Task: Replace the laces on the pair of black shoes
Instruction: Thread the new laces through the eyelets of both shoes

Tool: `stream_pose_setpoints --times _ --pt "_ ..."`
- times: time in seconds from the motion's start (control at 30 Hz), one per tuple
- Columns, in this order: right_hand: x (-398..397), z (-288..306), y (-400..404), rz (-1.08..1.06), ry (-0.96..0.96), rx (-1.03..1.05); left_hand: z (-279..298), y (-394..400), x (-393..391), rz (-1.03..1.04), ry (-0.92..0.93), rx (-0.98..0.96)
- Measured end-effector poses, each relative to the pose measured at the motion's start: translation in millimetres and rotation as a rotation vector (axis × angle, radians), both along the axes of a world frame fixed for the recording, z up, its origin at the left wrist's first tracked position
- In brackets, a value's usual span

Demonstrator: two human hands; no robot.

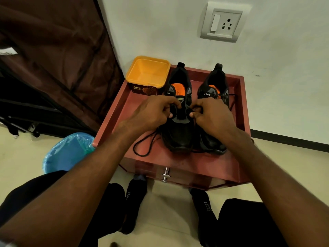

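Both hands work over the left shoe (179, 129) on the red tabletop (213, 161). Left hand (153, 113) and right hand (211, 116) have fingers curled, each pinching black lace (142, 147) at the eyelets between them. Loose lace trails below the left hand. Second shoe (215, 90) sits just beyond the right hand; yellow tub (147, 73) beyond the left.

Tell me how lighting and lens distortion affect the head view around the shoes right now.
Head view: dim, warm light; the black lace barely separates from the left shoe under both hands; wide-angle bending curves the red cabinet top and wall socket; no glare.
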State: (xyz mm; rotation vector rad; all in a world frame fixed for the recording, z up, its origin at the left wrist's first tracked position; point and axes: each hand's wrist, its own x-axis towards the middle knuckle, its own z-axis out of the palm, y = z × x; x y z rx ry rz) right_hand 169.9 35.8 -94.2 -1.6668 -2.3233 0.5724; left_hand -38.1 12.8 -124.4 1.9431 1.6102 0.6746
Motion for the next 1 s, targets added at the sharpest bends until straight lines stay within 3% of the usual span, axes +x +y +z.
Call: stream_pose_setpoints --times 0.27,0.5,0.63,0.73,0.87,0.93,1.0 --pt "7.8 -5.7 7.3 -0.001 0.074 -0.052 13.7 -5.3 -5.9 0.038 -0.076 -0.009" --pt "7.6 1.9 10.2 0.025 0.012 -0.101 19.1 -9.6 -8.1 0.096 -0.051 -0.094" --pt "2.6 29.0 4.7 0.059 0.284 -0.309 29.0 -9.7 -6.6 0.233 -0.003 -0.060" --pt "-2.7 53.7 -2.1 0.033 0.527 -0.479 42.3 -10.1 0.0 0.338 -0.223 -0.101" --pt "-11.0 73.0 -8.0 0.032 0.812 -0.582 59.6 -16.5 23.2 0.387 -0.822 -0.355" --pt "-14.1 76.7 -7.6 0.023 0.900 -0.584 64.5 -18.3 33.1 0.394 -1.097 -0.432" --pt "-15.5 77.5 -7.3 0.002 0.921 -0.550 66.7 -18.4 36.2 0.343 -1.209 -0.498"
